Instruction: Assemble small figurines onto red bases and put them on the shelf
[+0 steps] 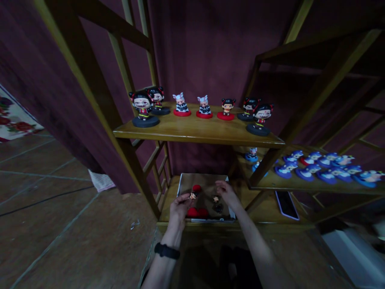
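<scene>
My left hand (179, 205) pinches a small figurine (193, 196) with a dark-haired head, over a shallow cardboard box (210, 179) on the lower shelf. My right hand (226, 191) hovers above the box's right side with its fingers stretched out, holding nothing visible. Below it in the box is another small dark-haired figurine (215, 198), beside a dark piece (217, 208) whose shape is unclear. A red round base (196, 188) lies behind the held figurine, and more red bases (197, 212) sit at the box's near edge.
Several finished-looking figurines on bases stand along the upper wooden shelf (195, 132). To the right, another shelf bears rows of blue-and-white figurines (309, 170). A phone (287, 205) lies on the lower shelf, right of the box. Wooden posts (132, 176) frame the space.
</scene>
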`<control>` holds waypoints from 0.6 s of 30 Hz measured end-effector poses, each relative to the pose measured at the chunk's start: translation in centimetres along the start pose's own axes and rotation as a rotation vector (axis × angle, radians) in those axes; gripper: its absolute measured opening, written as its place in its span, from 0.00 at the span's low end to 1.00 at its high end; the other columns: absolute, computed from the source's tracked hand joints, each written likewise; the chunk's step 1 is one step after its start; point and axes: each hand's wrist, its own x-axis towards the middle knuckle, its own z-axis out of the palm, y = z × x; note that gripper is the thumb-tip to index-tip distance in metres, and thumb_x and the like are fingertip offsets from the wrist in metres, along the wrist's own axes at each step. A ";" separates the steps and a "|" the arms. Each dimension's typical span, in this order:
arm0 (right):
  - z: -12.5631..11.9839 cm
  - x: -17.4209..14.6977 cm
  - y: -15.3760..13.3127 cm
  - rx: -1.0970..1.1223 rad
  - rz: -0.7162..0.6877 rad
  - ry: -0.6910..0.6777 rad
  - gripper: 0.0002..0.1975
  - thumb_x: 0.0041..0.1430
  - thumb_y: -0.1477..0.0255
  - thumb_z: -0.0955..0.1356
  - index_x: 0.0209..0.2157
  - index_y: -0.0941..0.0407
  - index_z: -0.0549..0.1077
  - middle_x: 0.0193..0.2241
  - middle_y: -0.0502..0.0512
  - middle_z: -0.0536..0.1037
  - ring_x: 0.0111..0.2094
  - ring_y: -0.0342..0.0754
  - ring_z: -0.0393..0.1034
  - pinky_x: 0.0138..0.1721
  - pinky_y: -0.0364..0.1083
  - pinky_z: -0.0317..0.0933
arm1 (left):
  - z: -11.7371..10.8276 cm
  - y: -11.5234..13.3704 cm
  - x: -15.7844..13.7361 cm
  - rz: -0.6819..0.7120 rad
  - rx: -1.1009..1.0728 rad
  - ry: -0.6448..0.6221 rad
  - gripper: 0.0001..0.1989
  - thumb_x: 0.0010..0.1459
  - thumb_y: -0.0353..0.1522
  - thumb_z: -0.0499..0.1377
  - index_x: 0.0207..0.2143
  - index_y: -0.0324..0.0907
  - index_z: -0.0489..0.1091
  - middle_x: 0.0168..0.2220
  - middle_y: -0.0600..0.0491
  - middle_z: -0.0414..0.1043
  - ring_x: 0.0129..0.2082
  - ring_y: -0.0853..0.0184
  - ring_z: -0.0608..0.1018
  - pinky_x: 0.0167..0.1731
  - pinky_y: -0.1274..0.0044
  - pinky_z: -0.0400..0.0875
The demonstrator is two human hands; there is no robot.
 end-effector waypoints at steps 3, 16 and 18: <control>-0.8 0.9 1.4 -0.105 0.071 0.043 0.14 0.49 0.76 0.58 0.36 0.55 0.69 0.35 0.52 0.74 0.34 0.44 0.69 0.35 0.45 0.64 | -0.5 0.7 -0.1 -0.060 -0.063 0.027 0.10 0.43 0.16 0.60 0.29 0.34 0.70 0.26 0.49 0.75 0.26 0.70 0.77 0.32 0.78 0.73; 1.5 -1.0 3.3 -0.696 -0.046 -0.210 0.13 0.46 0.77 0.64 0.36 0.54 0.71 0.37 0.53 0.74 0.42 0.47 0.66 0.46 0.46 0.55 | -0.6 1.0 0.5 -0.111 -0.157 0.071 0.10 0.47 0.14 0.55 0.27 0.34 0.68 0.24 0.50 0.74 0.25 0.71 0.77 0.29 0.80 0.74; 1.8 -0.7 3.7 -0.665 -0.036 -0.222 0.13 0.46 0.77 0.64 0.36 0.52 0.71 0.38 0.51 0.74 0.43 0.46 0.66 0.44 0.44 0.56 | -0.6 1.2 0.5 -0.123 -0.166 0.082 0.10 0.47 0.14 0.55 0.28 0.34 0.68 0.24 0.50 0.74 0.25 0.71 0.77 0.29 0.80 0.74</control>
